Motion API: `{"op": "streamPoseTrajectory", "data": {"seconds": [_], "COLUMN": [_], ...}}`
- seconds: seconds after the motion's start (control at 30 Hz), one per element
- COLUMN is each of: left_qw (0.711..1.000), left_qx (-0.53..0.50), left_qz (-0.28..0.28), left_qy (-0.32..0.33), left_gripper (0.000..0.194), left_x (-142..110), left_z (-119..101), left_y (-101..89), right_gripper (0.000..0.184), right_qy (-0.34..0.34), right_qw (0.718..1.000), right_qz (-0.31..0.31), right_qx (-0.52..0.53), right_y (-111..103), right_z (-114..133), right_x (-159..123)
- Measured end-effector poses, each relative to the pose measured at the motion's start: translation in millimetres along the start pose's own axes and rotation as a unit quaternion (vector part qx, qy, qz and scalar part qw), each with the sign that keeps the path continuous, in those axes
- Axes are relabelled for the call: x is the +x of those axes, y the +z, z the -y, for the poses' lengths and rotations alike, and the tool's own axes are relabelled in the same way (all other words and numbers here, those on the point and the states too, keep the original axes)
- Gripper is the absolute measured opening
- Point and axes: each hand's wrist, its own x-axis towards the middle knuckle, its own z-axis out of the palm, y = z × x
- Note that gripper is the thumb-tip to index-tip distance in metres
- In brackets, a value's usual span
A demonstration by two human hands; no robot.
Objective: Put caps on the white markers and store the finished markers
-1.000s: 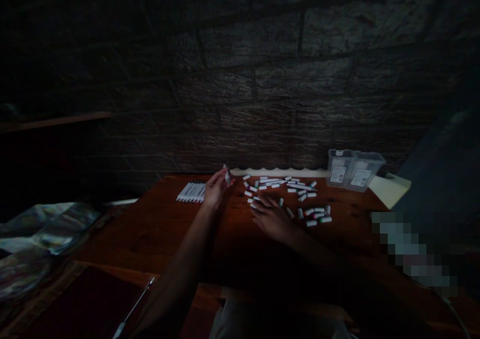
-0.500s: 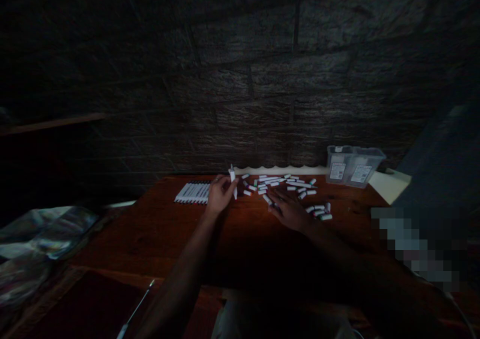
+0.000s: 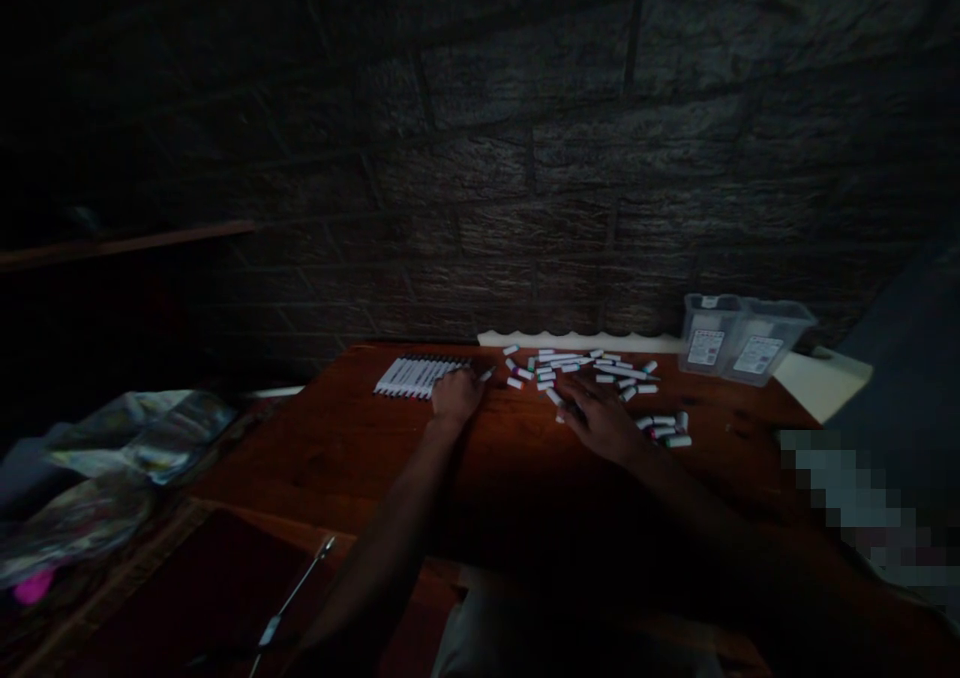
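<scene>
My left hand [image 3: 457,395] is closed on a white marker [image 3: 487,373]. One pale end of it sticks out to the right of my fingers, and the rest is hidden. The hand lies at the right end of a row of white markers [image 3: 411,376] with dark ends, set side by side. My right hand [image 3: 604,420] rests low among loose white marker caps [image 3: 553,396], its fingers bent. A small white bit shows at its thumb tip, too dim to name.
Behind my hands lie more scattered caps and a few markers [image 3: 626,371]. Two clear plastic boxes [image 3: 750,343] with labels stand at the back right of the wooden table [image 3: 300,468], near a brick wall. A thin metal-tipped tool [image 3: 296,593] and plastic bags [image 3: 142,423] are at the left.
The marker in my left hand, upright before, is now lowered and tilted beside the row. My right hand stays among the caps. The whole view has shifted slightly.
</scene>
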Motion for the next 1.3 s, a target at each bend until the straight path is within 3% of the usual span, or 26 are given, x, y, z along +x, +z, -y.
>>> {"op": "streamPoseTrajectory", "data": {"seconds": [0.27,0.47,1.3], "left_qw": [0.999,0.999,0.999], "left_qx": [0.011,0.014,0.003], "left_qz": [-0.027,-0.04,-0.016], "left_qy": [-0.029,-0.034,-0.041], "left_gripper": [0.037,0.036,0.032], "left_x": [3,6,4], "left_z": [12,17,14], "left_y": [1.2,1.6,-3.2], "right_gripper": [0.044,0.048,0.049], "right_qy": [0.007,-0.019,-0.009], "right_qw": [1.0,0.999,0.999], "right_qz": [0.001,0.037,0.034], "right_qx": [-0.005,-0.019,-0.001], "right_y": [-1,-1,-1], "right_z": [2,6,5], "right_x": [0,-4,-3]}}
